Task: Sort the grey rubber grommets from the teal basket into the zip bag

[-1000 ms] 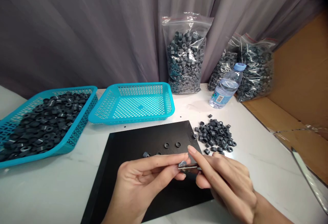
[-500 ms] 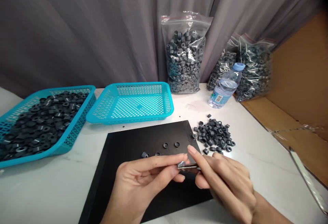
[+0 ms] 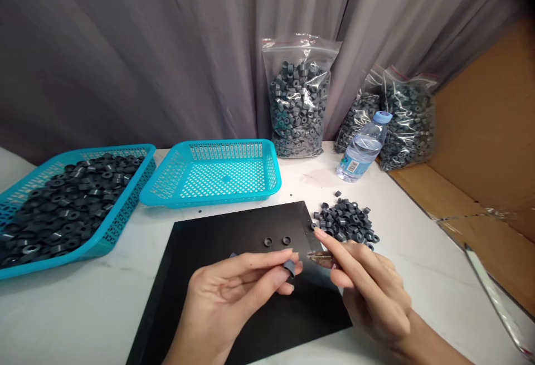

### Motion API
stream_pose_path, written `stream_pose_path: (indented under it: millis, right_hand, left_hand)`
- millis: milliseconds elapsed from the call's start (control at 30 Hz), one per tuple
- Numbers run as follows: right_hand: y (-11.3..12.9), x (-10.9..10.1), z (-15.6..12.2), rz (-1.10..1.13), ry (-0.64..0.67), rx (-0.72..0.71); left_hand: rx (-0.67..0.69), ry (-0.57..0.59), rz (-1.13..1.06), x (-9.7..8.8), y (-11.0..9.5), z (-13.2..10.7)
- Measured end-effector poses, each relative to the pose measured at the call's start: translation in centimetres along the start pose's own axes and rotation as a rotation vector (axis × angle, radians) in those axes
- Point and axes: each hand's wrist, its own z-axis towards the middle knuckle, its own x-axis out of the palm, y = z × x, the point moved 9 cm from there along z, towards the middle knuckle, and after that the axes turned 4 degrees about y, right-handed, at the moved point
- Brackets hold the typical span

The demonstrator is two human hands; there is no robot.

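Note:
My left hand [image 3: 234, 292] pinches a small dark grey ring [image 3: 289, 267] between thumb and fingers above a black mat [image 3: 217, 242]. My right hand [image 3: 368, 287] grips a thin metal tool [image 3: 318, 257] whose tip points left, a short gap from the ring. Two loose rings [image 3: 276, 241] lie on the mat just beyond my fingers. A heap of the same grey rings [image 3: 346, 221] sits on the white table beside the mat's right edge, close to my right hand.
A turquoise basket [image 3: 25, 253] full of rings stands at the left, with a second, bare turquoise basket [image 3: 217, 173] behind the mat. Three clear bags of rings [image 3: 297, 97] and a water bottle [image 3: 361, 147] line the curtain. Cardboard [image 3: 485, 147] rises at the right.
The tool tip and the ring were touching; now my hands have drawn slightly apart, the ring staying in my left fingers. The view has tilted a little, shifting everything downward.

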Motion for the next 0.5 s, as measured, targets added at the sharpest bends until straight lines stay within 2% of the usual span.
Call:
stream_pose_path:
  millis: [267,367,500]
  right_hand:
    - [-1.2,0.7,-0.2,0.089,0.058,0.133]
    - [-2.5,1.2,-0.4,0.242,0.054,0.329]
    - [-4.0,3.1,-1.6,0.538,0.088,0.686]
  left_hand:
    - [0.024,-0.008,-0.021,-0.1,0.2,-0.1]
    - [0.113,-0.005,0.036,-0.3,-0.2,0.1]
    - [0.355,0.046,0.206,-0.5,-1.3,0.3]
